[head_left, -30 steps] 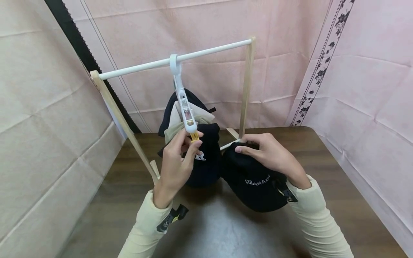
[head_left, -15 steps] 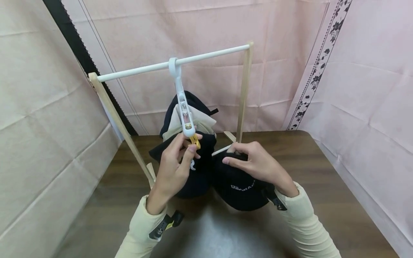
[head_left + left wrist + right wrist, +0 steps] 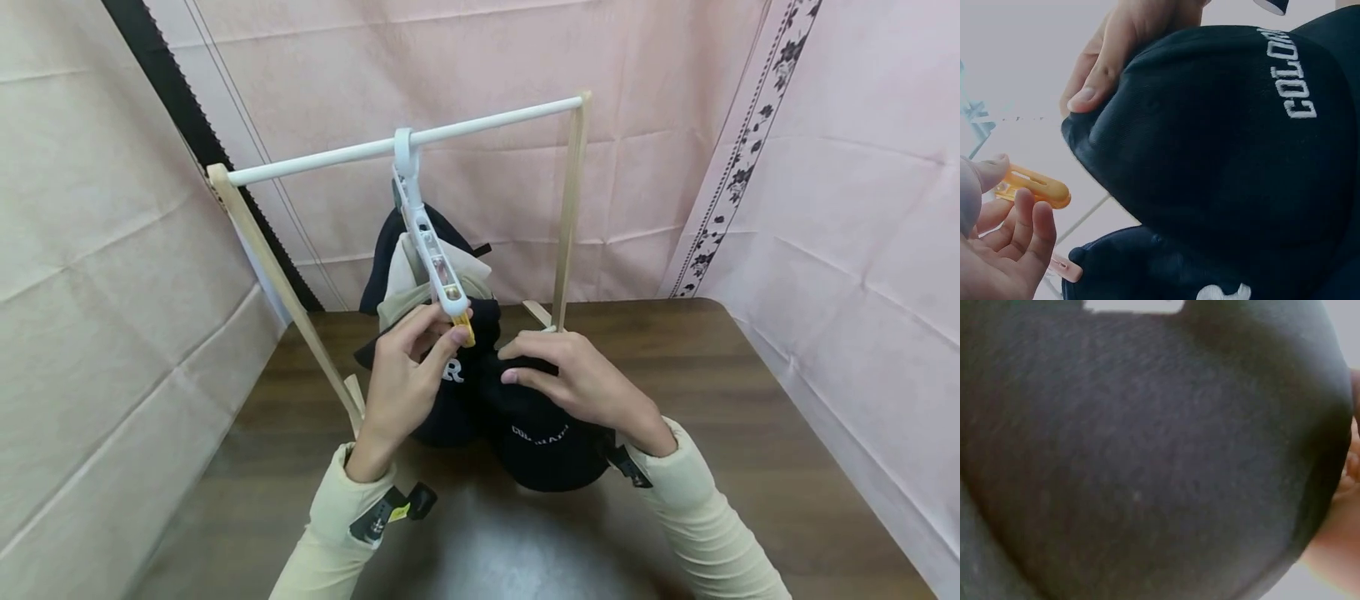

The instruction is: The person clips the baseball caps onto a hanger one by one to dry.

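Note:
My left hand (image 3: 401,392) pinches a yellow clip (image 3: 467,335) at the lower front end of a white hanger (image 3: 406,158). In the left wrist view the yellow clip (image 3: 1057,192) lies between thumb and fingers. My right hand (image 3: 596,387) grips the crown edge of a black cap (image 3: 551,462) with white lettering, its brim toward me. This edge is close beside the yellow clip. Behind it hangs a navy cap (image 3: 448,421) with a white letter; a pink clip (image 3: 1067,267) is at its edge. Black fabric fills most of the right wrist view.
The hanger hooks over the white bar (image 3: 315,162) of a wooden-legged rack (image 3: 572,217). Farther back hang a white cap (image 3: 461,260), a beige cap (image 3: 401,302) and a dark cap (image 3: 378,271). A brown table (image 3: 675,358) lies below, with pale cloth (image 3: 480,50) behind.
My right hand has moved left with the black cap, which now overlaps the navy cap. My left hand keeps its pinch on the yellow clip; the hanger's front end has shifted slightly.

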Demonstrator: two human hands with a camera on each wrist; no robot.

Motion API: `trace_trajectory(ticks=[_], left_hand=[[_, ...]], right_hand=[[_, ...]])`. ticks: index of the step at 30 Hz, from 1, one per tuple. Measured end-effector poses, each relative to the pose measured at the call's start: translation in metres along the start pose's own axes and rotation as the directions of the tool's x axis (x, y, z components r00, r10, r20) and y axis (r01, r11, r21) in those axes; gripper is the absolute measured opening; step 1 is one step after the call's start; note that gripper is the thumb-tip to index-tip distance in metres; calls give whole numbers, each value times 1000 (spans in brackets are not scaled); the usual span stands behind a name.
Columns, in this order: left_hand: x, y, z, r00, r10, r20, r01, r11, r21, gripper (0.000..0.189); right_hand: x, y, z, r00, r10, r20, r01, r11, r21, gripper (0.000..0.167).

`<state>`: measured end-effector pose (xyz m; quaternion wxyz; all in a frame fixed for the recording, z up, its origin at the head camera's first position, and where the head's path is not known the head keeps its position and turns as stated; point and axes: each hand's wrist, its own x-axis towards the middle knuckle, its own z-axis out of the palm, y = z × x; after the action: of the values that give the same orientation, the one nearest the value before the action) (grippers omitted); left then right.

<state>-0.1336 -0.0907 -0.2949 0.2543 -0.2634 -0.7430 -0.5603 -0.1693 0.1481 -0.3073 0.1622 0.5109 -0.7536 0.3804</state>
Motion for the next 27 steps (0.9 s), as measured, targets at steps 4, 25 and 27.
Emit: trace_trajectory(ticks=[4, 25, 27], left_hand=[[2, 1, 1, 1000, 9, -27, -9, 1000, 13, 23], [8, -7, 1, 987, -151, -50, 142, 977, -157, 23], [9, -8, 1, 986, -159, -48, 149, 975, -166, 23]], right_hand=[[5, 1, 1, 1000, 5, 8, -5, 998, 59, 22], [23, 14, 11, 997, 70, 44, -75, 989, 128, 20], [23, 14, 11, 997, 71, 33, -75, 988, 137, 21]])
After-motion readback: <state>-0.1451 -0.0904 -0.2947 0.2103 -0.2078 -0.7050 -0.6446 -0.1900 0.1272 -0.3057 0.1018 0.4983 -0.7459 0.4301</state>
